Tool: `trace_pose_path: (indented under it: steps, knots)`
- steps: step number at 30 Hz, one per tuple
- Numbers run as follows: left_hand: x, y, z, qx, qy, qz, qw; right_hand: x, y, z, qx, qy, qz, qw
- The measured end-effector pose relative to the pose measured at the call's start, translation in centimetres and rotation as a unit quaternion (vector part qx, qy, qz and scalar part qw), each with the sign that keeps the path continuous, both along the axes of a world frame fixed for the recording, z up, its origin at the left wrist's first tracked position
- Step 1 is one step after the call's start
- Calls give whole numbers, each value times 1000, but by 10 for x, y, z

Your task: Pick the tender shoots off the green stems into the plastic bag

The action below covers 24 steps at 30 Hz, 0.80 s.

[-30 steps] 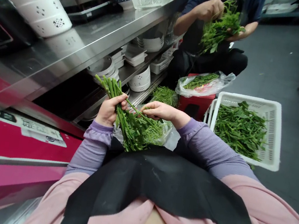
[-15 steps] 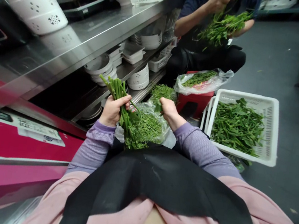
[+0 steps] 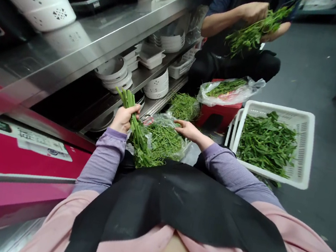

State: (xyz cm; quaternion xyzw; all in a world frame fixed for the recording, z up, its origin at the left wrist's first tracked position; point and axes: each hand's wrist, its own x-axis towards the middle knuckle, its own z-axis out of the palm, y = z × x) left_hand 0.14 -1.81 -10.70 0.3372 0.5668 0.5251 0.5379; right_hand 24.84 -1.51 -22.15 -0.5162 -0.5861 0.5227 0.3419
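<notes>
My left hand is closed round a bunch of leafy green stems, cut ends up and leaves hanging down over my lap. To its right my right hand is open, fingers stretched out and holding nothing that I can see. Below and between the hands lies a clear plastic bag heaped with thin green stems. A second bagged heap of thin greens sits just beyond the right hand.
A white basket of leafy greens stands at right. By it, a red stool carries a plastic bag of greens. Opposite, a co-worker's hands hold greens. Along the left runs a steel counter with shelved white bowls.
My right hand has opened, and the green piece in its fingers is gone from them. The left hand keeps its bunch, slightly further left. The co-worker's raised hand has come down to the greens.
</notes>
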Motion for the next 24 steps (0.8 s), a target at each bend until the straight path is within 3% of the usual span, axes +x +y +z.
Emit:
trace_pose_path:
  steps: [4,7,10,13,15,17,20,24]
  knots:
    - [10,-6,14,19,-37,-27,999,-11,-8,29,-107,265,-8,958]
    - [21,-5,18,24,-42,-18,999,-26,-22,48,-114,338,17,934]
    - [32,-2,20,44,-47,-1,998,-46,-38,59,-63,306,33,949]
    - [41,-2,22,68,-49,8,996,-63,-49,61,-9,170,67,983]
    - [44,-3,23,86,-43,7,995,-67,-51,61,21,101,76,992]
    - [41,-6,23,103,-36,8,994,-61,-47,63,42,101,60,992]
    - [28,-10,24,115,-35,-41,992,-39,-32,69,18,161,67,985]
    - [16,-16,27,105,-60,-152,981,-11,-13,75,-92,224,199,950]
